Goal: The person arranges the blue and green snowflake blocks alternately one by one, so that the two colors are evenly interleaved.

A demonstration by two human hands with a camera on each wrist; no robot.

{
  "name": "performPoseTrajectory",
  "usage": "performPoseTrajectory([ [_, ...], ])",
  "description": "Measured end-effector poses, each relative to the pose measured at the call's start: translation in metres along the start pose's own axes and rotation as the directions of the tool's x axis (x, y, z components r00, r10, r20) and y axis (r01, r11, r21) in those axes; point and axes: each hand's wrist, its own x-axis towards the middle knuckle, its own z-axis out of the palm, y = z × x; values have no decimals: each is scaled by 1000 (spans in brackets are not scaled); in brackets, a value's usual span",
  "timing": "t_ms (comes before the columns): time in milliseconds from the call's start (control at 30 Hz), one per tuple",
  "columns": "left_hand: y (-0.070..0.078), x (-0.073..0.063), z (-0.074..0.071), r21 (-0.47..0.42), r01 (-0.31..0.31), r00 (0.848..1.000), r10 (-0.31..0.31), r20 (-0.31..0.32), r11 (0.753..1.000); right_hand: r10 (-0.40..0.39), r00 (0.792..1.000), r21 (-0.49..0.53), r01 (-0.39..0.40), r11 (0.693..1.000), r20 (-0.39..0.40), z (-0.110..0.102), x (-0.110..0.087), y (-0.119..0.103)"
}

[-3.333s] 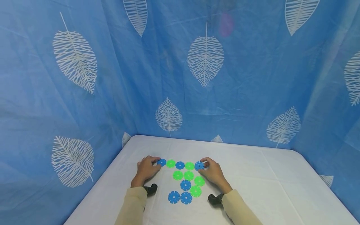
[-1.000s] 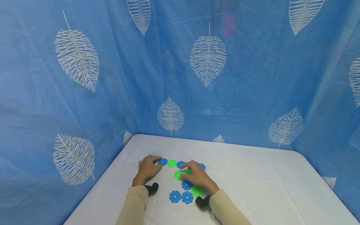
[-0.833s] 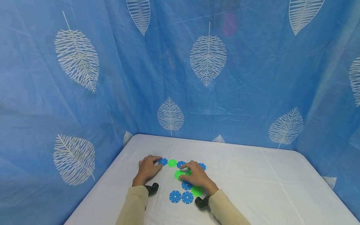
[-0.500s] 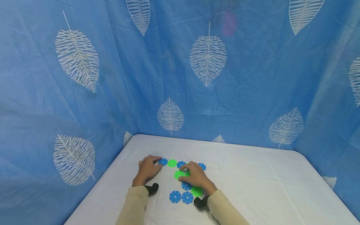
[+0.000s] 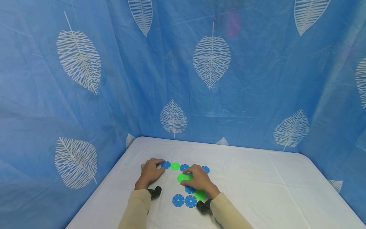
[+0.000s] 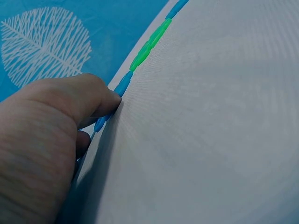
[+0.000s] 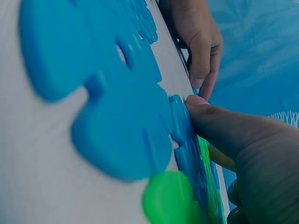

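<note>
- I'm watching the left hand [image 5: 150,172] pinching 1 blue disc [image 5: 166,164] at the row's [image 5: 175,166] left end.
- Right hand [image 5: 199,179] is pinching 1 green disc [image 5: 181,178] just in front.

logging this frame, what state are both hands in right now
Left hand: closed, pinching the blue disc at the far row's left end.
Right hand: curled at a green disc; whether it holds it cannot be told.
</note>
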Motion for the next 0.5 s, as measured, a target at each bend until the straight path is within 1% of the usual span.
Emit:
performPoseTrajectory([
  [267,0,0,0,-4,-4,1000,4,0,1000,-5,1000,-32,4,999,-9,1,2,0],
  [500,-2,2,1,-6,-5,1000,5,1,1000,16,1000,-42,-16,999,11,0,3,1],
])
